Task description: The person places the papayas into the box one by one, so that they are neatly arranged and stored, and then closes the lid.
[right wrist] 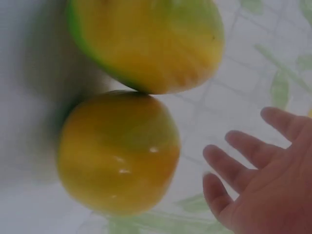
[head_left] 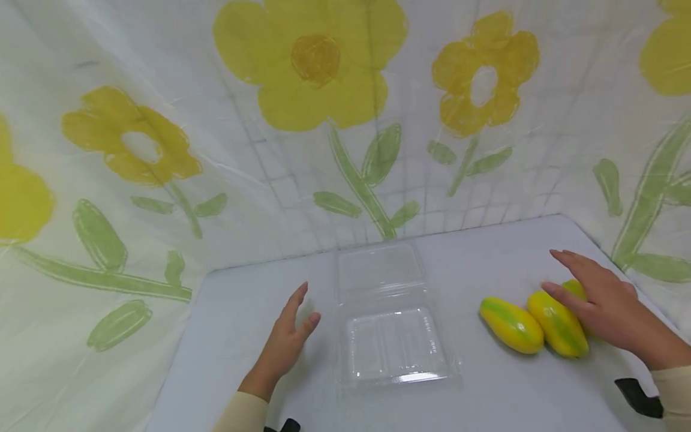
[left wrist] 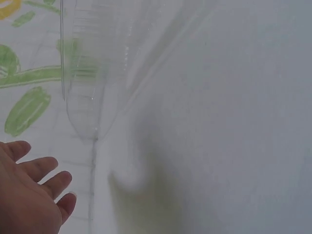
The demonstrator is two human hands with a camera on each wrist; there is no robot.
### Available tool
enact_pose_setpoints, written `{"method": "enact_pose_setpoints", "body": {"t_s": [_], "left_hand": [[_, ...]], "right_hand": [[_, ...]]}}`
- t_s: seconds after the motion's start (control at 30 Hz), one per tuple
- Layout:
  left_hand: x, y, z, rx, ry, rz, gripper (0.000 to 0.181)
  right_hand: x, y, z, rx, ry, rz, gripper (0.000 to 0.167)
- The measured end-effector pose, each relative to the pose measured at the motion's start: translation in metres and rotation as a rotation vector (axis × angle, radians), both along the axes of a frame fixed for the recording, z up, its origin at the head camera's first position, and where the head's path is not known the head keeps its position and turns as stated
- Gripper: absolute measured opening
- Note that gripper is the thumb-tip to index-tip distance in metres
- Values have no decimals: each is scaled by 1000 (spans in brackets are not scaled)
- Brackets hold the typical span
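My left hand [head_left: 285, 339] hovers just left of a see-through plastic clamshell box [head_left: 396, 342], its fingers fairly straight and holding nothing. The box lies with its lid [head_left: 380, 270] folded back toward the wall. On the right, my right hand [head_left: 610, 306] hangs over a group of yellow fruits with green streaks, mango- or papaya-like. One fruit [head_left: 511, 325] lies at the left of the group, beside a middle fruit [head_left: 558, 324]. A third fruit [head_left: 574, 288] is mostly hidden behind the hand. In the right wrist view, the fingers [right wrist: 231, 168] are spread, apart from the nearest fruit [right wrist: 119, 156].
A white tabletop [head_left: 243, 324] carries everything. Behind it hangs a whitish sheet [head_left: 259, 198] printed with yellow flowers, meeting the table's back edge. Black wrist straps [head_left: 639, 397] show below the sleeves.
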State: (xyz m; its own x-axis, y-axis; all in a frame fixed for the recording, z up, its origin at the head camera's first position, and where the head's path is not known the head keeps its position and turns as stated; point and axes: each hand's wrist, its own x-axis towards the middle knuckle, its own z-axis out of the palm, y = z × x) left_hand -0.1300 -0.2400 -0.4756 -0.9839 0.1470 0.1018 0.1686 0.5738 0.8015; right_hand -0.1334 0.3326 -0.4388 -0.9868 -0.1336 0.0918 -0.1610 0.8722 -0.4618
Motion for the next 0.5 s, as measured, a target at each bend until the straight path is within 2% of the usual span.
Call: {"method": "enact_pose_setpoints", "body": {"t_s": [0.3,0.5], "left_hand": [[1,11,-15,264,-59,-11,66],[3,22,-33,411,-75,-17,62]], "right_hand": [[5,15,-16,-83,-22,-82,80],[11,29,-29,-102,-43,-150,85]]}}
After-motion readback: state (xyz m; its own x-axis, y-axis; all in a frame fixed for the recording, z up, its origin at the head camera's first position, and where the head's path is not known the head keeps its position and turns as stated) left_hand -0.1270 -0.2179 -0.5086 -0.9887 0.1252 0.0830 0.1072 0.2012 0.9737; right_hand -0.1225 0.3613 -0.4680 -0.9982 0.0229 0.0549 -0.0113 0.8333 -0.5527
